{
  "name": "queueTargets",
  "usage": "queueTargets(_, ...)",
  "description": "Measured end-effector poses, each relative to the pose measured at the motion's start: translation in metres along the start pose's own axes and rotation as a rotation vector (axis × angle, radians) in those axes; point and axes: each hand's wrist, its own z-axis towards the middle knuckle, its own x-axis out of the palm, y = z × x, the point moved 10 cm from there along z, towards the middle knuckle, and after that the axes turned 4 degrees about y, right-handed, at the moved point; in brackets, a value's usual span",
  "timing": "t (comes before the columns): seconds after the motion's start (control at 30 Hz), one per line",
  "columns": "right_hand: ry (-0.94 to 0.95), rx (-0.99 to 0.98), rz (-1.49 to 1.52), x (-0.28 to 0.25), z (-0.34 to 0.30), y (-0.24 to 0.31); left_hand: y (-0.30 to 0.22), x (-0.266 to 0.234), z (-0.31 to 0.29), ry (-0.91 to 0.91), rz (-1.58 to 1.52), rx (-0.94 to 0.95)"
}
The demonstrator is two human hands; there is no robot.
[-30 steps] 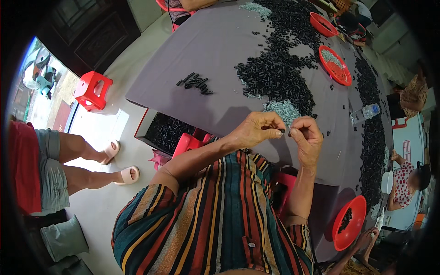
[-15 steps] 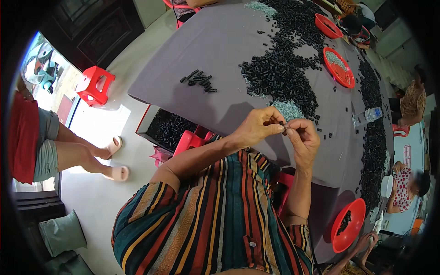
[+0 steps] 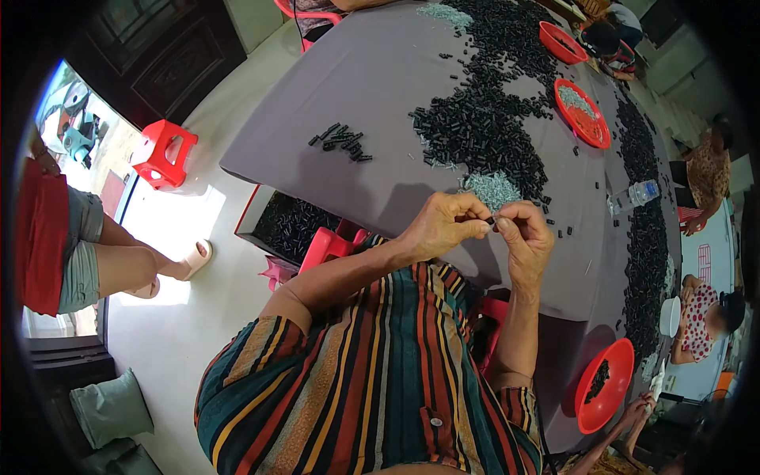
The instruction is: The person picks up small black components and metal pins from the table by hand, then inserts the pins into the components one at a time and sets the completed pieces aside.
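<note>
A small black cylindrical piece (image 3: 491, 221) is pinched where the fingertips of my two hands meet, above the near edge of the table. My left hand (image 3: 448, 222) grips it with thumb and forefinger. From the other side, my right hand (image 3: 526, 239) closes thumb and forefinger at its end; anything smaller in those fingertips is hidden. Just beyond the hands lies a heap of small silvery metal pieces (image 3: 492, 188). A broad spread of black cylindrical pieces (image 3: 483, 131) stretches away behind it. Further left is a small separate group of black pieces (image 3: 342, 142).
Red bowls stand on the grey-covered table (image 3: 277, 134): one near right (image 3: 622, 388), one with silvery pieces (image 3: 603, 134), one farther (image 3: 564, 43). A plastic bottle (image 3: 636, 196) lies at right. A box of black pieces (image 3: 289, 226) sits below the left edge. People are around.
My fingertips have come closer together around the black piece, which now sits between both hands. At the left, the standing person's legs have shifted.
</note>
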Motion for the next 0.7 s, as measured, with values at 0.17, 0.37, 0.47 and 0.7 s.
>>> queueTargets(0.17, 0.049, -0.020, -0.134, -0.002, 0.001, 0.007, 0.000, 0.002, 0.000, -0.010, -0.008, -0.019)
queueTargets(0.37, 0.119, -0.118, -0.522, 0.017, 0.003, 0.033, 0.005, -0.005, 0.001, -0.018, 0.011, -0.008)
queueTargets(0.47, 0.205, -0.081, -0.513, 0.015, 0.000, 0.035, 0.006, -0.001, 0.002, -0.015, -0.011, -0.052)
queueTargets(0.7, -0.315, 0.347, -1.269, -0.148, -0.018, -0.028, 0.010, 0.004, 0.002, 0.002, -0.062, -0.073)
